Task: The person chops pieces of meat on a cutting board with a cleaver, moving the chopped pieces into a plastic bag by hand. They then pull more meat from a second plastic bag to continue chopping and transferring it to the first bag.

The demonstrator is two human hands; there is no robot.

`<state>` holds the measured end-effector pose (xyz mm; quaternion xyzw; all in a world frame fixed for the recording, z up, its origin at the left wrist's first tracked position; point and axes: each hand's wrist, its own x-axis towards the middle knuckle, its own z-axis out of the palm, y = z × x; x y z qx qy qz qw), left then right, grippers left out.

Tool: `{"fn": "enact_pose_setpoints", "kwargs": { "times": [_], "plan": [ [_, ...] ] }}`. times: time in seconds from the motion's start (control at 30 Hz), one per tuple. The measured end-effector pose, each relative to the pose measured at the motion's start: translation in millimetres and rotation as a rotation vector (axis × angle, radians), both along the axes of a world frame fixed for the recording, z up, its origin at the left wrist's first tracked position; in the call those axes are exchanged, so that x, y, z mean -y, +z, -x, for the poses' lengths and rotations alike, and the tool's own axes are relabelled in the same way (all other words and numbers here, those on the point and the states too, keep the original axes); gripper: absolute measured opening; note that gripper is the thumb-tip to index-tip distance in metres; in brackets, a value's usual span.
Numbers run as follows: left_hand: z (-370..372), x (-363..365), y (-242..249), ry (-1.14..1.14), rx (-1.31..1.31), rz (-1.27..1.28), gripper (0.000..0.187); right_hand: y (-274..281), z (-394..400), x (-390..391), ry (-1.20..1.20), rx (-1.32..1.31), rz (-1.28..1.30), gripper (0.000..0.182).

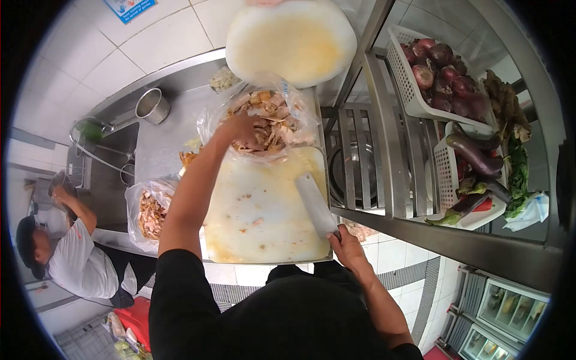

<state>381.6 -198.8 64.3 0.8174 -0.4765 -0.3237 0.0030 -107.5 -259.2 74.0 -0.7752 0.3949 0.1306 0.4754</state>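
Observation:
My left hand (245,130) reaches over a clear plastic bag (208,124) that lies open. Chopped cooked meat (277,109) fills this bag, and my fingers are at the pieces, blurred, so their grip does not show. My right hand (349,247) is closed around the handle of a cleaver (316,205). Its broad blade lies at the right side of a white cutting board (240,207), which is stained yellow and carries small meat scraps. A second bag of chopped meat (152,211) stands left of the board.
Behind the bag, another cutting board (292,42) leans on the wall. A metal pot (152,106) stands near the sink (111,180). On the right-hand rack are baskets of red onions (447,75) and eggplants (477,155). A co-worker (81,258) works at left.

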Motion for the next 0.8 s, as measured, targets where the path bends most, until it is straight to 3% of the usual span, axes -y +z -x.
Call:
{"fn": "enact_pose_setpoints", "kwargs": {
  "times": [0.07, 0.1, 0.17, 0.3, 0.4, 0.53, 0.6, 0.7, 0.73, 0.8],
  "plan": [
    [29.5, -23.5, -16.6, 0.047, 0.38, 0.401, 0.052, -3.2, 1.0, -1.0, 0.0, 0.01, 0.005, 0.039],
    [25.3, -21.9, -12.9, 0.043, 0.384, 0.4, 0.052, -4.0, 1.7, -2.0, -0.002, 0.015, 0.013, 0.04],
    [5.8, -19.3, -5.9, 0.288, 0.306, 0.224, 0.05, 0.2, 0.8, -3.1, -0.001, 0.007, 0.011, 0.04],
    [-34.3, -28.1, -10.9, 0.366, 0.379, 0.368, 0.041, -2.3, 0.8, -4.2, -0.006, 0.001, 0.014, 0.039],
    [-25.0, -22.3, 29.2, 0.389, 0.647, 0.32, 0.029, -2.9, 1.6, -6.3, -0.001, 0.012, 0.021, 0.039],
    [-32.4, -9.2, 33.3, 0.372, 0.592, 0.495, 0.036, -1.6, 1.3, -6.1, -0.004, 0.008, 0.017, 0.039],
    [-37.5, 3.3, 27.0, 0.329, 0.413, 0.152, 0.04, -3.4, 1.6, -6.0, 0.004, 0.017, 0.025, 0.038],
    [-27.5, 2.3, 7.1, 0.329, 0.31, 0.09, 0.049, -2.5, 1.7, -5.3, -0.006, 0.015, 0.01, 0.038],
    [-24.1, -0.5, -9.6, 0.295, 0.337, 0.147, 0.061, -2.6, 1.7, -4.9, -0.012, 0.011, 0.011, 0.038],
    [-11.7, 1.1, -35.4, 0.292, 0.376, 0.221, 0.064, -2.8, 2.0, -5.3, -0.004, 0.035, 0.024, 0.037]
  ]
}}
